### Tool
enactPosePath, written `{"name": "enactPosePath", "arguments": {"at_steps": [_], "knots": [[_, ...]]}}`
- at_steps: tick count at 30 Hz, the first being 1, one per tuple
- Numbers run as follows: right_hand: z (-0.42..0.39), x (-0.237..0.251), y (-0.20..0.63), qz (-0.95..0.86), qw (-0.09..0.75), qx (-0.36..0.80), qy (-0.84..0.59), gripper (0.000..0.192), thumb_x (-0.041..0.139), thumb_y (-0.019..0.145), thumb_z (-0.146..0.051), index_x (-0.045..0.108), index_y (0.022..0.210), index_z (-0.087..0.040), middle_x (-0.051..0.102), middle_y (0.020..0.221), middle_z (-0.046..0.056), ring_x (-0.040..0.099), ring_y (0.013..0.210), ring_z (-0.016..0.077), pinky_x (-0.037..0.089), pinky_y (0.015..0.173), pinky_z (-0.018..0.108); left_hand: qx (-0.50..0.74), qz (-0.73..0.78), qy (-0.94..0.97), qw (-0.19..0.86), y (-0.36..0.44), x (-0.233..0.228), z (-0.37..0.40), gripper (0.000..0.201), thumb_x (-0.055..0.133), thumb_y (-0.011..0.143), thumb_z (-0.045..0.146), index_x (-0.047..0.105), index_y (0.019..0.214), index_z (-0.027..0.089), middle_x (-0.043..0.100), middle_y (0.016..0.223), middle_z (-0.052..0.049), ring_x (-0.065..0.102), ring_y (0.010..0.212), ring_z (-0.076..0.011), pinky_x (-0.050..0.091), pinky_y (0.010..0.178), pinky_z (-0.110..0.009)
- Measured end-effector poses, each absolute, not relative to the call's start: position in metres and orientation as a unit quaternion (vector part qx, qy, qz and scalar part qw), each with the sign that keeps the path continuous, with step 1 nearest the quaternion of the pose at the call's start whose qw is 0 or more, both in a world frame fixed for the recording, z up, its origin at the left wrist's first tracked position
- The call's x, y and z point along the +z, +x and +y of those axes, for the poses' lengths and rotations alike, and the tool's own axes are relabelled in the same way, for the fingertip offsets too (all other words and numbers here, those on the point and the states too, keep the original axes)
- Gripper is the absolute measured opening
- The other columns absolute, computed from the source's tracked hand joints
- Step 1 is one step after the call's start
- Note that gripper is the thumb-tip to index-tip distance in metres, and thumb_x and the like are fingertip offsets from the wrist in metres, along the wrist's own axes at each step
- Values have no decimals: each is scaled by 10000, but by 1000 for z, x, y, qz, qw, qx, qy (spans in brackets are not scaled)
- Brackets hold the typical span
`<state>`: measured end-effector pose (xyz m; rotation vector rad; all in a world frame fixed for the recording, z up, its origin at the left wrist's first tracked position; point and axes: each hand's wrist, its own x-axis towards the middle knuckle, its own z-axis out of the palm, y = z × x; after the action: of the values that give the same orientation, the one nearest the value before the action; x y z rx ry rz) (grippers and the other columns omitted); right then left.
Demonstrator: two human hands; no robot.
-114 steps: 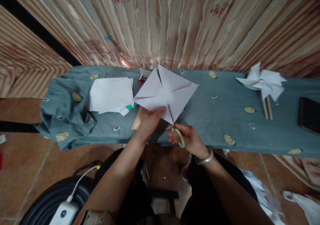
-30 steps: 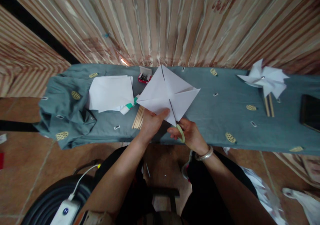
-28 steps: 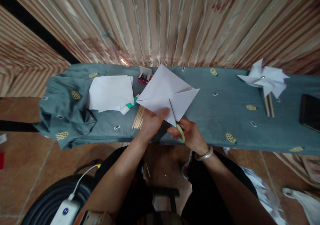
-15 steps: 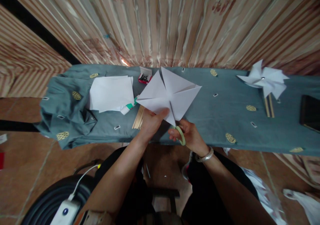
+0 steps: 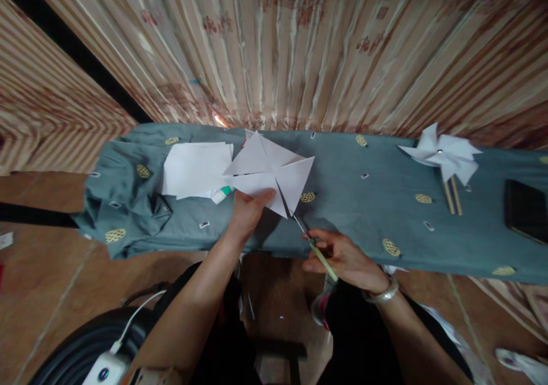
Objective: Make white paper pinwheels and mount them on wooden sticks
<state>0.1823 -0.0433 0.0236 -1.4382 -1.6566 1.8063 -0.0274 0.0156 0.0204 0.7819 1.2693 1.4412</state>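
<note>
Left hand: the left hand [image 5: 247,211], just left of the frame's centre, is closed on the lower edge of a white paper square [image 5: 269,172], thumb on top and fingers underneath.
Paper square: it is held above the near edge of the table at centre frame; slits from its corners leave four triangular flaps that meet near the middle.
Right hand: the right hand [image 5: 346,255], below and right of centre, is wrapped around the green handles of a pair of scissors [image 5: 311,241].
Scissors: the blades point up and left, with the tips just short of the paper's lowest corner; whether they are parted cannot be told.
Doing the step well: the paper is best kept taut beside the slit being worked, the blades lined up along the diagonal crease, and each cut stopped before the middle so that the flaps stay joined.
Table: a long table under a grey-blue cloth [image 5: 368,202] runs across the middle of the frame.
Nearby on the left: a stack of white sheets [image 5: 197,169] lies upper left of the held paper, partly overlapped by it.
Far right: a finished paper windmill [image 5: 443,155] on wooden sticks and a dark flat slab [image 5: 526,210] lie well apart from the hands.
In the way: nothing lies between blades and paper; the cloth's bunched left end [image 5: 128,202] is well clear.
</note>
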Motion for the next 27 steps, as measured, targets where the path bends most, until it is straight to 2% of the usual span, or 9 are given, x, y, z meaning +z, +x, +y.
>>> {"name": "enactPosePath", "arguments": {"at_steps": [3,5,8,10,12,16,20,24,27], "knots": [[-42,31,202,-588,149,610,-510,478,770,702,-452,615,1067,-186,635,681,-33,540,546,111,385,499,227,597,528,320,512,-30,18,15,299,773,569,257,686,838,159,747,916,-82,675,824,-223,532,816,-356],[-38,36,216,-611,149,548,-551,512,751,703,-492,614,1090,-186,674,736,0,592,586,148,417,518,251,591,527,317,522,-30,15,14,335,782,556,261,680,858,158,748,928,-84,681,840,-231,533,823,-365],[-32,38,232,-655,139,360,-650,514,695,745,-508,613,1137,-186,708,771,38,653,636,207,460,565,293,583,518,320,538,-25,11,13,454,794,529,250,668,957,165,746,995,-83,683,920,-244,525,877,-385],[-28,36,237,-670,107,224,-700,497,650,794,-447,589,1196,-162,724,800,71,687,687,244,476,612,314,580,499,319,559,-18,9,10,528,791,526,225,651,1033,177,739,1048,-81,679,969,-244,512,923,-396],[-24,33,238,-679,70,137,-718,480,587,841,-377,554,1246,-123,736,856,113,710,756,274,483,657,326,565,474,312,599,-12,7,8,528,793,524,203,650,1032,182,738,1057,-80,683,971,-242,504,946,-403],[-15,25,234,-686,35,73,-724,475,481,900,-339,497,1286,-65,743,879,159,722,799,299,488,682,339,519,451,305,660,-3,-1,4,431,805,506,201,678,917,164,751,987,-87,693,921,-247,503,936,-402],[0,21,232,-682,16,21,-731,499,483,911,-299,464,1302,11,735,923,224,718,840,319,487,692,349,490,482,334,644,1,-10,5,384,805,505,230,689,862,150,754,905,-76,691,863,-237,517,870,-377],[12,22,234,-680,-9,-8,-733,353,490,919,-271,587,1182,-57,735,911,220,712,822,314,467,658,338,442,513,389,625,-1,-12,6,306,785,551,299,666,786,143,724,781,-58,671,711,-213,547,706,-347],[15,22,239,-675,-4,-28,-738,270,504,912,-272,669,1058,-116,736,876,188,699,810,299,455,656,334,415,511,444,607,-13,-12,6,367,766,602,384,658,859,146,712,819,-65,666,681,-211,555,630,-342]]}}
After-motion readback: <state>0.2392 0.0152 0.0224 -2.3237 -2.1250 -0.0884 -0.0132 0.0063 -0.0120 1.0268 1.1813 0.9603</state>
